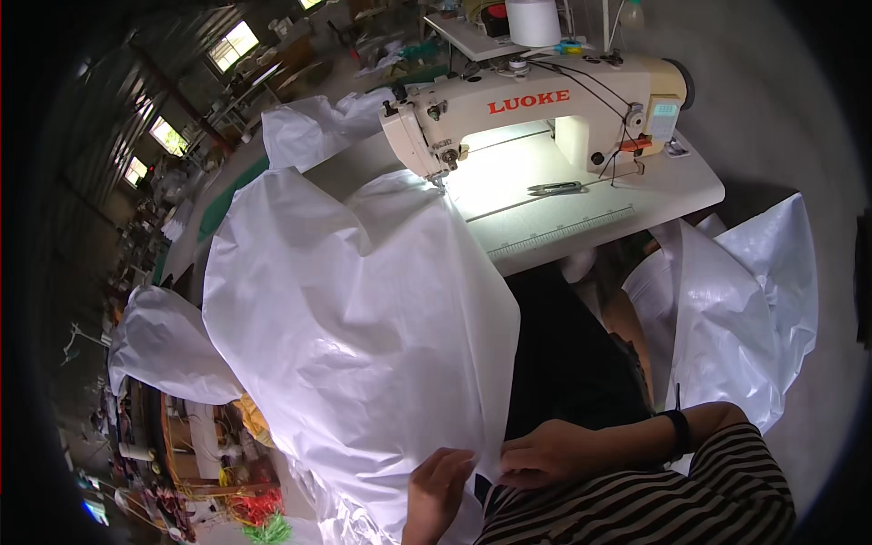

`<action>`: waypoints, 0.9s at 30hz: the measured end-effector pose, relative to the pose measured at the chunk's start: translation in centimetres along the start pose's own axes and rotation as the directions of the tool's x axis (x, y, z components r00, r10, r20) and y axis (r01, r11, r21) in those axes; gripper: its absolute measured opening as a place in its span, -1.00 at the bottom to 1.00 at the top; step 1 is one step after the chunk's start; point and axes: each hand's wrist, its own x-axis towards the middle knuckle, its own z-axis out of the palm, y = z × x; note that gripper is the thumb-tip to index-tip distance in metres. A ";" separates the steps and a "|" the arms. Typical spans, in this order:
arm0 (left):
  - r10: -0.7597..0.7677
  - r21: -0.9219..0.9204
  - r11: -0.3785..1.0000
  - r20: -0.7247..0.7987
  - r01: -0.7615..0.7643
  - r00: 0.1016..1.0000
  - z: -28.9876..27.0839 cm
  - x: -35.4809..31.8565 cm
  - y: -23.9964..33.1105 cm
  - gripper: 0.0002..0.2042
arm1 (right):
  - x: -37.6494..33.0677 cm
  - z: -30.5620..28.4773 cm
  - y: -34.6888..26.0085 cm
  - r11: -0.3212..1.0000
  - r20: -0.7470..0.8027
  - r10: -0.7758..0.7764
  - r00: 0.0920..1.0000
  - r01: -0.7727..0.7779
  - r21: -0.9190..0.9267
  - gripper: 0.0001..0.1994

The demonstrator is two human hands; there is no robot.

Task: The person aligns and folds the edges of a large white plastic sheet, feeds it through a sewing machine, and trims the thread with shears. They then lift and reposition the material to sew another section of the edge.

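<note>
Left hand (pixel 438 486) and right hand (pixel 548 452) are held narrow and close together, the edge of a large glossy white sheet (pixel 363 309) pinched in their fingers. The sheet is draped over the front edge of the sewing table (pixel 677 186) toward the left, its upper part laid at the needle end of an industrial sewing machine (pixel 595 86). Between machine and front edge, thread snips (pixel 558 189) are laid.

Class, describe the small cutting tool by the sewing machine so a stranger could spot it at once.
Find the big pale sewing machine, then look at the white tabletop beneath its arm. Between the machine's lit opening and the ruler markings lies a small pair of what look like thread snips. Unlike those flat markings, they are a loose, slim, dark tool.
</note>
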 end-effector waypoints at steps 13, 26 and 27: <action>-0.464 -0.640 0.700 -0.069 0.318 0.883 2.9 -2.8 -1.3 -0.88 | -0.4 1.1 -2.1 0.833 -0.043 0.047 0.998 -0.063 -0.549 -0.75; -0.309 -0.346 0.897 -0.047 0.274 0.950 3.6 -2.5 -2.4 -0.77 | 0.0 2.0 0.2 0.961 -0.177 0.114 0.978 -0.154 -0.228 -0.71; -0.309 -0.346 0.897 -0.048 0.274 0.950 3.4 -2.3 -2.6 -0.77 | -0.1 2.3 0.4 0.974 -0.190 0.077 0.979 -0.114 -0.196 -0.71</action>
